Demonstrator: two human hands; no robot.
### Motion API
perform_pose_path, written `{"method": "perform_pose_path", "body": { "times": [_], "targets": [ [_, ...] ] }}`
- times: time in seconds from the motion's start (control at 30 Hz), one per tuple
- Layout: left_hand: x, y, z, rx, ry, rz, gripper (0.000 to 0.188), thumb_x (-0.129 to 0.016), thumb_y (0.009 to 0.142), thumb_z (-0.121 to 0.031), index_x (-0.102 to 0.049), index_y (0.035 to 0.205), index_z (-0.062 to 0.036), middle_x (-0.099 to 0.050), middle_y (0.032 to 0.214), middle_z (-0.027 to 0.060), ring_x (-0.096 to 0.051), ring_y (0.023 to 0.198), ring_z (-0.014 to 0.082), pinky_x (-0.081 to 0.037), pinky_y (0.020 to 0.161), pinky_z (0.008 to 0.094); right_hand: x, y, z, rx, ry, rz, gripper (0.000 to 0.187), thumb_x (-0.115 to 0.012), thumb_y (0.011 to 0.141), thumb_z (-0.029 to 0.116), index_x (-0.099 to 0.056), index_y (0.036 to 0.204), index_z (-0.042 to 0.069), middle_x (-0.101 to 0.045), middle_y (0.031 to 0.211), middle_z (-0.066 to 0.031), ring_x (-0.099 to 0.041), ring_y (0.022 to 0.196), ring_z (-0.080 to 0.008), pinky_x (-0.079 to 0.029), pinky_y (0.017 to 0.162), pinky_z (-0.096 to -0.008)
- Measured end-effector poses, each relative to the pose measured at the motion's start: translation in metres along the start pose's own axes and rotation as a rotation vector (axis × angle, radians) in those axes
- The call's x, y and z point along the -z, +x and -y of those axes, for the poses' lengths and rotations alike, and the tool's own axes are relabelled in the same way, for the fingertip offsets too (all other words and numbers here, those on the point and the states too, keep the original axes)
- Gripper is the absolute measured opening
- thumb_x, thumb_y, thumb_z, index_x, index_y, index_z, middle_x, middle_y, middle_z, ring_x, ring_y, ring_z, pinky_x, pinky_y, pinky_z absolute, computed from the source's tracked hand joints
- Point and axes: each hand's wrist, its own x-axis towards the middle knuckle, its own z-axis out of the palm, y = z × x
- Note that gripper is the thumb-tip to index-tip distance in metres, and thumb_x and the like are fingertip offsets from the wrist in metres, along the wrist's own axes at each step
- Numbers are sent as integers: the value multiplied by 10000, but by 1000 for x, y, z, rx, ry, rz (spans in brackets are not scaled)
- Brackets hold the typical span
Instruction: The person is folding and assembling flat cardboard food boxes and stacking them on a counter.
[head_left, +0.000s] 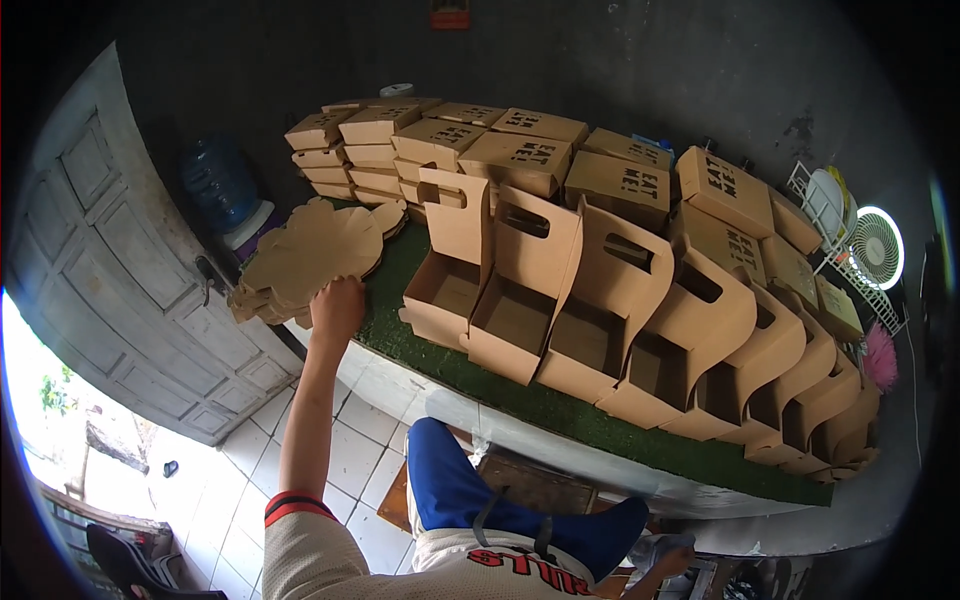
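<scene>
A beige shirt (420,565) sits nearest, the curled left hand (338,302) pinching flat cardboard (315,250), the right hand (676,556) too obscure to tell.

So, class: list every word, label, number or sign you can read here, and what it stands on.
I'm not copying any wording.
Closed cardboard boxes: large black capitals, legible.
Cream jersey: red lettering, partly legible.
Red wall poster: too small to read.
Flat cardboard cutouts at the left hand: no print visible.
</scene>
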Motion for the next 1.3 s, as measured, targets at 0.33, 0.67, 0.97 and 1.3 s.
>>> {"method": "perform_pose_path", "body": {
  "times": [0.33, 0.67, 0.97, 1.3],
  "targets": [
    [41, 14, 21, 311, -191, -151, 248, -497, 980, -232, -669, 972, -54, -677, 833, 238, -653, 786, 448, -532, 682, 517, -27, 35, -44, 360, -477, 670, 380, -563, 959, 274, -638, 1197, -13, -677, 1139, -201, -653, 1068, -341, -523, 902, -416],
    [171, -21, -18, 200, -1000, -649, 280, -437, 1047, -156, -641, 1061, 35, -650, 902, 46, -550, 767, 75, -449, 693, 216, 116, -4, 213, 106, -259, 1714, 336, -595, 939, 184, -634, 1212, -8, -703, 1094, -152, -699, 950, -212, -554, 782, -325],
    [214, -101, -79, 193, -1646, -828, 265, -389, 997, -247, -451, 819, -59, -547, 700, 40, -505, 638, 126, -418, 560, 282, 279, -143, 476, 1295, 848, 1773, 487, -737, 858, 168, -578, 1289, 5, -651, 1226, -168, -681, 1047, -228, -532, 905, -340],
    [214, -125, -120, 223, -2475, -492, 298, -412, 985, -301, -435, 782, -84, -447, 598, 5, -439, 580, 109, -381, 520, 303, 344, -246, 532, 1725, 1283, 1152, 669, -736, 865, 362, -476, 1336, -35, -521, 1347, -276, -523, 1248, -437, -369, 1065, -563]
  ]
}}
